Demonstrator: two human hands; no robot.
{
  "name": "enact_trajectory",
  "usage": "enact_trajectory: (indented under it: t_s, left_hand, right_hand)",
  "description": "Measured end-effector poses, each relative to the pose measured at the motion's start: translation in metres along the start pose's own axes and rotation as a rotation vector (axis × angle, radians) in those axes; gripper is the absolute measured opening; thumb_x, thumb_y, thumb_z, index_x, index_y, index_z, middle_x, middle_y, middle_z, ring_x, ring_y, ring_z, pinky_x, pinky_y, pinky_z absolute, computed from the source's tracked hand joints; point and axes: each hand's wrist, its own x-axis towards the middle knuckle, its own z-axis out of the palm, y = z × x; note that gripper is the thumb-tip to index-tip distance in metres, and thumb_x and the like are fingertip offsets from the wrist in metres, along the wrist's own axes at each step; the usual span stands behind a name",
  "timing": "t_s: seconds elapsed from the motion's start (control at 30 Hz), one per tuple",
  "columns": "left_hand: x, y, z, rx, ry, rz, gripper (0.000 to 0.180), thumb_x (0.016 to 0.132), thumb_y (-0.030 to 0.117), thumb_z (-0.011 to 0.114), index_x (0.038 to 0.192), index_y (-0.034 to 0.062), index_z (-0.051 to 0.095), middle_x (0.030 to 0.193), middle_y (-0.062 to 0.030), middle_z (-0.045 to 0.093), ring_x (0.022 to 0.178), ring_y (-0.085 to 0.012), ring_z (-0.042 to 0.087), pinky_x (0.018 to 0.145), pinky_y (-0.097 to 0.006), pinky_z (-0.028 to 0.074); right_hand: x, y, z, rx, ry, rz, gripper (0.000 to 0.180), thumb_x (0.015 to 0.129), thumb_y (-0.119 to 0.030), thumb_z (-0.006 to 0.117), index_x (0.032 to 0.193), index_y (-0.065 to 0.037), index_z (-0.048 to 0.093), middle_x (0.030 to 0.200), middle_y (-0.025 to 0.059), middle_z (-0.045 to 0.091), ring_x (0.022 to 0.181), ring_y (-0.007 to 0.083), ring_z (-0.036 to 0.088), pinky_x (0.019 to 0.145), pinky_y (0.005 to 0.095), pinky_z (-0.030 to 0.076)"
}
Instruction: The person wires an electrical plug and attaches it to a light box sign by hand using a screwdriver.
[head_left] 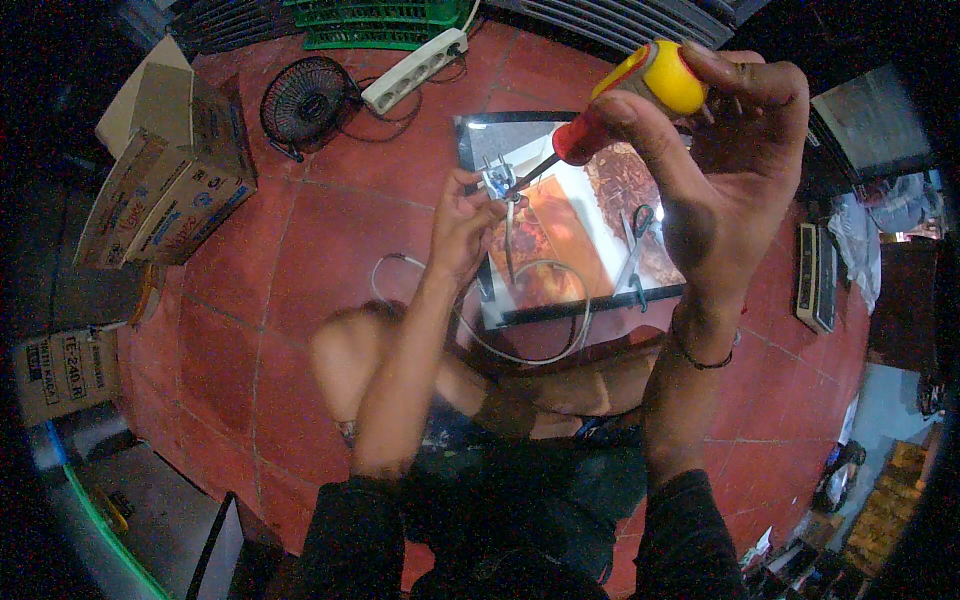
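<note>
In my left hand (460, 230) a white power plug (496, 178) is pinched, its two metal prongs pointing up and away. A pale cable (586, 318) runs down from it and loops over my lap. My right hand (740, 150), raised higher, grips a screwdriver (668, 78) by its yellow-and-red handle. Its shaft slants down to the left and the tip meets the base of the plug; the exact contact is too small to tell. Beneath both hands lies a glossy dark-edged panel (530, 318) with orange and brown pictures. Scissors (630, 250) rest on its right part.
A small black fan (307, 103) and a white power strip (415, 70) stand on the red tiled floor (320, 235) beyond the panel. Cardboard boxes (190, 195) are at the left, a green crate (375, 25) at the back, and a boxy device (815, 278) at the right.
</note>
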Motion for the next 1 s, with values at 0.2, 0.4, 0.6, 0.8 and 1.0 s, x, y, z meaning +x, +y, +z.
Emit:
enact_trajectory:
  t_s: [0.2,0.4,0.6,0.8,1.0]
  left_hand:
    - [0.003,-0.004,0.004,0.01,0.023,0.02,0.042,0.074,-0.006,0.064,0.102,0.0085,0.036,0.11,-0.0262,0.058,0.094,-0.0293,0.062,0.081,-0.035,0.052]
    - [0.002,0.009,0.004,-0.069,-0.048,-0.036,0.043,0.075,0.007,0.07,0.1,0.0096,0.036,0.111,-0.0268,0.058,0.092,-0.0301,0.063,0.073,-0.034,0.053]
    - [0.004,0.01,0.008,-0.057,0.007,-0.034,0.042,0.08,0.017,0.069,0.108,0.0088,0.039,0.109,-0.0255,0.058,0.089,-0.03,0.063,0.076,-0.035,0.052]
    - [0.004,0.011,0.006,-0.078,0.041,-0.047,0.044,0.083,0.026,0.066,0.112,0.0065,0.04,0.101,-0.0208,0.06,0.086,-0.0237,0.063,0.076,-0.033,0.052]
    - [0.004,0.01,0.004,-0.038,0.006,-0.03,0.047,0.082,0.031,0.066,0.113,0.0057,0.041,0.102,-0.019,0.061,0.082,-0.019,0.063,0.075,-0.028,0.052]
  right_hand:
    - [-0.006,0.006,0.002,-0.138,-0.04,-0.116,0.046,0.069,0.008,0.073,0.104,-0.001,0.045,0.098,0.0117,0.054,0.091,0.0175,0.057,0.079,0.0271,0.05]
    - [-0.011,-0.006,0.007,-0.056,0.016,0.006,0.055,0.077,0.008,0.064,0.122,-0.003,0.033,0.116,0.0219,0.052,0.102,0.0259,0.056,0.088,0.0341,0.049]
    - [-0.015,-0.001,-0.009,-0.261,0.055,-0.021,0.057,0.081,0.006,0.06,0.126,-0.006,0.027,0.118,0.0259,0.05,0.107,0.029,0.055,0.088,0.037,0.051]
    - [-0.016,-0.001,-0.018,-0.428,0.131,0.002,0.055,0.083,0.005,0.057,0.126,-0.007,0.025,0.119,0.026,0.049,0.105,0.028,0.055,0.079,0.0341,0.056]
    - [-0.018,0.002,-0.02,-0.42,0.117,-0.016,0.053,0.084,0.005,0.056,0.126,-0.007,0.025,0.119,0.0259,0.049,0.102,0.028,0.057,0.078,0.0356,0.057]
